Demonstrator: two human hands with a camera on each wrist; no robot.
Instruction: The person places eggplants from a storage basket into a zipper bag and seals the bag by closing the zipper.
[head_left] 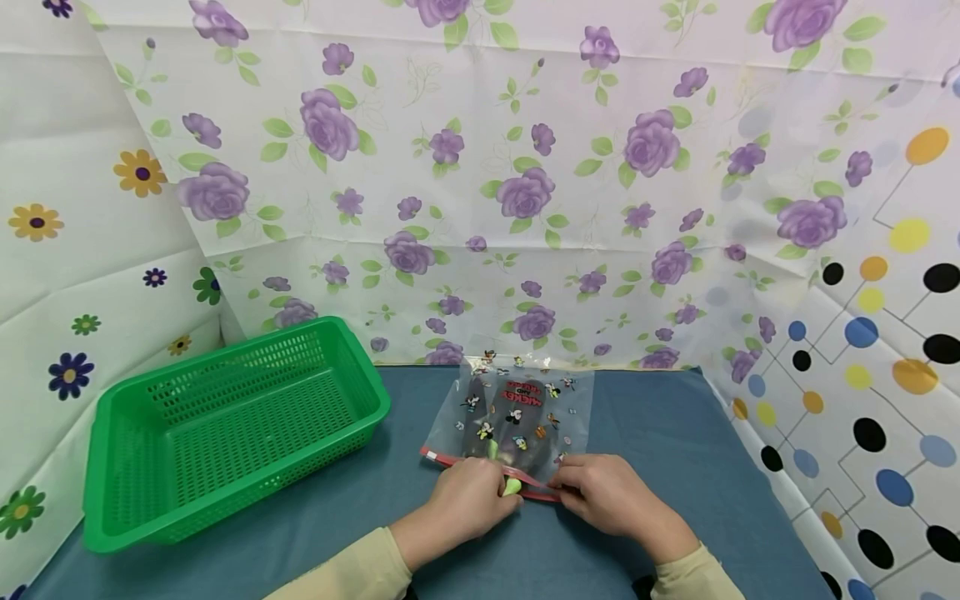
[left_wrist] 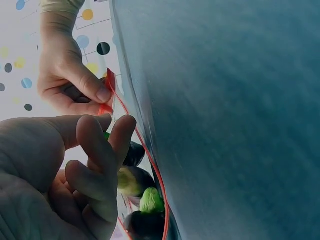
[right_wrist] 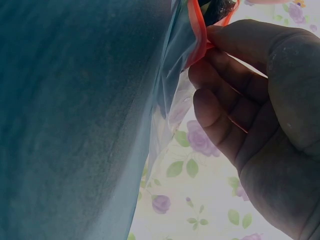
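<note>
A clear zip bag [head_left: 573, 400] with cartoon prints and a red zip edge lies on the blue cloth. Dark eggplants [left_wrist: 136, 181] fill it, and a light green stem [left_wrist: 152, 201] shows at the mouth. At the middle of the mouth, my left hand [head_left: 471, 496] grips the red edge with curled fingers, partly covering it; another green stem tip [head_left: 512, 486] shows beside the thumb. My right hand [head_left: 611, 493] pinches the right end of the red edge [right_wrist: 198, 30] between thumb and forefinger, its other fingers loosely bent. Between both hands the mouth gapes.
A green perforated plastic basket [head_left: 371, 412] stands on the left of the blue cloth [head_left: 645, 417], apart from the bag. Floral sheeting [head_left: 480, 200] rises behind the table, with a dotted sheet [head_left: 885, 375] at the right and a daisy-print sheet [head_left: 67, 292] at the left.
</note>
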